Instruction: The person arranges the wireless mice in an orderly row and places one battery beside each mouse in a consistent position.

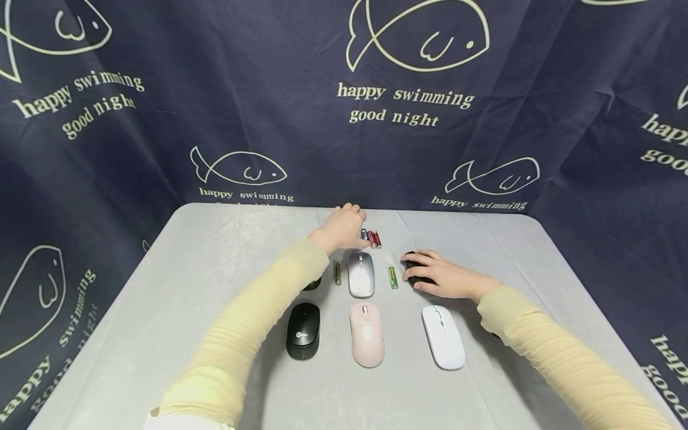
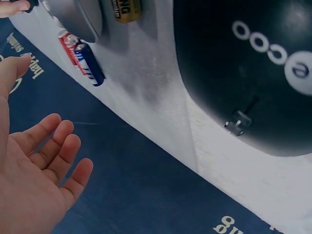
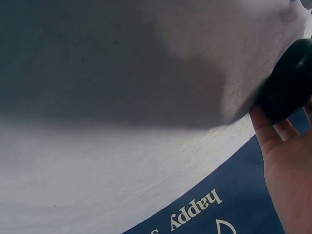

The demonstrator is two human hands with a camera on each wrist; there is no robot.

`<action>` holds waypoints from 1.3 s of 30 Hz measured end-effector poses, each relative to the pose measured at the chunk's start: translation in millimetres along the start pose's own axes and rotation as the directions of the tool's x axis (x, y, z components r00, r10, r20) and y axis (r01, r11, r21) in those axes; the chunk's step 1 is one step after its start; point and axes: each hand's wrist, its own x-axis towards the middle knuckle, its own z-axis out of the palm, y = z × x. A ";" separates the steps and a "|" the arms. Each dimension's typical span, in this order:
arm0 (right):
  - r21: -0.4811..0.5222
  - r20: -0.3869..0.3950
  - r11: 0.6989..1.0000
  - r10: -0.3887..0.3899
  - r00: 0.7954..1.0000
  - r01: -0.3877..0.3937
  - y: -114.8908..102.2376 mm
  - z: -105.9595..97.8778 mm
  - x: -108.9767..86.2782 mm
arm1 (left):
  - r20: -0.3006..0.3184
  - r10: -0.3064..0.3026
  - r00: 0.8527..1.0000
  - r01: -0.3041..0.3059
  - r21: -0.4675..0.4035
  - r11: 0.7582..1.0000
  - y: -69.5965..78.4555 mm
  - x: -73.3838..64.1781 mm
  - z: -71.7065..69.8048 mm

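My left hand (image 1: 343, 229) is at the far side of the table with its fingers loosely bent and nothing in them. Just right of its thumb lie a blue battery (image 1: 364, 234) and red batteries (image 1: 375, 240), side by side. My right hand (image 1: 444, 276) holds a black computer mouse (image 3: 287, 83), its fingers curled over the top and side. Between the hands sits a silver mouse (image 1: 361, 275). A gold-and-dark battery (image 1: 337, 273) lies to its left, and a green battery (image 1: 393, 278) to its right.
Nearer the front stand a black mouse (image 1: 303, 330), a pink mouse (image 1: 368, 335) and a white mouse (image 1: 443, 337). Another black mouse (image 1: 312, 285) is mostly hidden under the left sleeve. Something dark peeks out below the right sleeve. A dark blue curtain (image 1: 317, 119) hangs behind the table.
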 end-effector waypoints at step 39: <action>-0.007 -0.007 1.000 -0.007 1.000 0.007 -2.3 0.2 -0.7 | 0.118 -0.093 0.989 0.081 0.103 0.991 11.9 20.2 24.3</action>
